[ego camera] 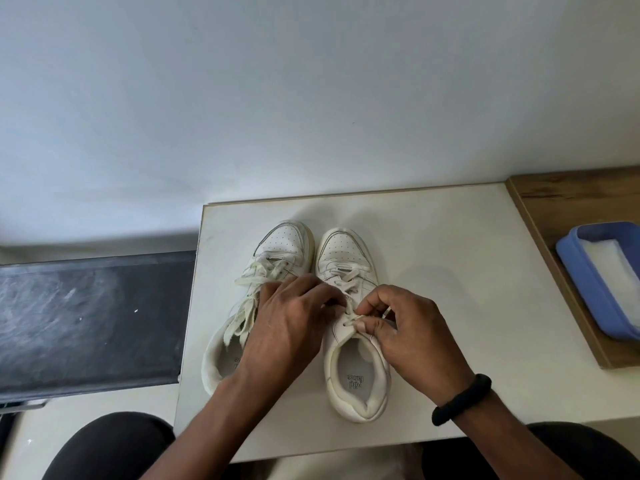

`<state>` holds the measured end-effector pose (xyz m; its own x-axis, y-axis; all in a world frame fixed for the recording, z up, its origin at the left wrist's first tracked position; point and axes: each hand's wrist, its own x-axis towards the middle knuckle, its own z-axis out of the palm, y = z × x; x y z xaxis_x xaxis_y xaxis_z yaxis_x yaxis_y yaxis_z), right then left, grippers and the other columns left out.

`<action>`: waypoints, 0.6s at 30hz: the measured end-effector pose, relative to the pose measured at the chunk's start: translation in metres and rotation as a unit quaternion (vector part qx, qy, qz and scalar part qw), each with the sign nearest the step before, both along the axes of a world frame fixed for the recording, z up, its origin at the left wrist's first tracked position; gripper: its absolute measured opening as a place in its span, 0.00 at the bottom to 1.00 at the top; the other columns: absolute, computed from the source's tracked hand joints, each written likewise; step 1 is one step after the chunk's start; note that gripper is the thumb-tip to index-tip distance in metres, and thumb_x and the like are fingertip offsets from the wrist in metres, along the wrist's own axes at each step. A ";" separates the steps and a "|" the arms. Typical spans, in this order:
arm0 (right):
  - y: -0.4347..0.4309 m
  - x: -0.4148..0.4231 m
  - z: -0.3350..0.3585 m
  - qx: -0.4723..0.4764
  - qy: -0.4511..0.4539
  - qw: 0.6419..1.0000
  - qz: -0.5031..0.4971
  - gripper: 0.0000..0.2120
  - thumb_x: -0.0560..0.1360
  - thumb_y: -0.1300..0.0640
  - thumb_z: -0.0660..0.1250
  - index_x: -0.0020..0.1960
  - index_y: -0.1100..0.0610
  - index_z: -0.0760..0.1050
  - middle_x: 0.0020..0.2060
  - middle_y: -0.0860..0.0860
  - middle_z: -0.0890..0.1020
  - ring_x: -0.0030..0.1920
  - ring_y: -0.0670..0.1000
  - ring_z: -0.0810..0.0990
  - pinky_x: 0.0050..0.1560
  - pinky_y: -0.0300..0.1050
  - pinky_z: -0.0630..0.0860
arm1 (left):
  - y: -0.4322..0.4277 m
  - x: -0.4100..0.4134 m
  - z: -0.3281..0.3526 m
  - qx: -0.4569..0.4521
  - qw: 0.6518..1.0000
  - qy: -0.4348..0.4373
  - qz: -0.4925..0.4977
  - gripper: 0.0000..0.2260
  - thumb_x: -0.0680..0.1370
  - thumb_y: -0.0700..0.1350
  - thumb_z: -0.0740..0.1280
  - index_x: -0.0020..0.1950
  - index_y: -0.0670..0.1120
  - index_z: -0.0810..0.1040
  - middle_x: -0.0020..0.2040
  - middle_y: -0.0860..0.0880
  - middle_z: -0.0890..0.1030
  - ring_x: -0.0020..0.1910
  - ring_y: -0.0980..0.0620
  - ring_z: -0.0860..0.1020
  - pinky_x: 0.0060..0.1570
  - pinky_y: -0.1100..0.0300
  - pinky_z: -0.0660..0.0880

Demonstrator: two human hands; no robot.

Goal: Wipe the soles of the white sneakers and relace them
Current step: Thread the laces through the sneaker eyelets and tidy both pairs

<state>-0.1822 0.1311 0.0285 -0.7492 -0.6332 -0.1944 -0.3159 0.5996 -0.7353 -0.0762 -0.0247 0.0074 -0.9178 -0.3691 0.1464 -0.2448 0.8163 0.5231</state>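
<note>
Two white sneakers stand side by side, toes pointing away from me, on a white table [450, 289]. The left sneaker [277, 244] has loose, frayed laces spilling over its tongue. The right sneaker [349, 368] is laced partway up. My right hand [408, 334] pinches the lace of the right sneaker at an upper eyelet. My left hand [294, 323] lies across the gap between the shoes, its fingertips curled on the same lace; what they hold is hidden. A black band circles my right wrist.
A blue tray [585, 271] holding a white cloth sits on a wooden surface [568, 192] at the right. A dark grey slab [86, 323] lies left of the table. A white wall rises behind. My knees show below the table's front edge.
</note>
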 end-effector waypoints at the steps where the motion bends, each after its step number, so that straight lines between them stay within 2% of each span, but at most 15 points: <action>1: 0.000 0.000 0.000 -0.002 0.002 1.000 0.001 0.06 0.72 0.53 0.77 0.43 0.47 0.80 0.37 0.40 0.81 0.40 0.38 0.79 0.40 0.33 0.74 | -0.001 0.000 0.001 0.008 1.000 -0.003 -0.012 0.09 0.79 0.55 0.63 0.50 0.57 0.83 0.48 0.59 0.82 0.50 0.54 0.80 0.50 0.53 0.67; 5: 0.001 0.000 0.000 -0.007 0.011 1.000 0.003 0.07 0.71 0.52 0.78 0.41 0.47 0.79 0.37 0.40 0.81 0.39 0.41 0.79 0.42 0.41 0.79 | -0.003 -0.001 0.001 0.032 0.999 -0.016 -0.030 0.08 0.79 0.56 0.64 0.50 0.58 0.83 0.49 0.59 0.81 0.51 0.54 0.80 0.51 0.50 0.70; 9: 0.001 -0.001 -0.001 -0.013 0.024 1.000 0.009 0.09 0.70 0.51 0.78 0.40 0.47 0.78 0.35 0.39 0.80 0.38 0.40 0.79 0.40 0.40 0.77 | -0.004 -0.001 0.003 0.047 0.998 -0.037 -0.033 0.07 0.79 0.55 0.66 0.52 0.59 0.82 0.50 0.59 0.79 0.52 0.54 0.79 0.53 0.49 0.70; 11: 0.001 -0.001 -0.002 -0.015 0.029 0.999 0.012 0.09 0.69 0.51 0.78 0.40 0.47 0.78 0.35 0.39 0.80 0.38 0.40 0.79 0.40 0.40 0.78 | -0.004 -0.002 0.004 0.036 0.997 -0.055 -0.042 0.08 0.80 0.57 0.63 0.53 0.59 0.81 0.50 0.59 0.78 0.53 0.54 0.78 0.54 0.49 0.70; 15: 0.002 -0.003 -0.002 -0.018 0.031 0.999 0.027 0.09 0.69 0.50 0.79 0.42 0.46 0.78 0.36 0.40 0.81 0.39 0.42 0.79 0.40 0.41 0.78 | 0.000 -0.005 0.008 0.001 0.993 -0.111 -0.047 0.17 0.81 0.59 0.50 0.53 0.56 0.77 0.51 0.58 0.76 0.53 0.53 0.72 0.57 0.51 0.66; 18: 0.003 -0.007 0.001 -0.020 0.013 0.998 0.058 0.08 0.70 0.51 0.79 0.45 0.46 0.80 0.38 0.42 0.81 0.41 0.42 0.80 0.40 0.36 0.77 | 0.006 -0.003 0.008 -0.006 0.994 -0.105 -0.036 0.16 0.81 0.56 0.49 0.53 0.54 0.74 0.51 0.56 0.75 0.52 0.53 0.70 0.54 0.54 0.62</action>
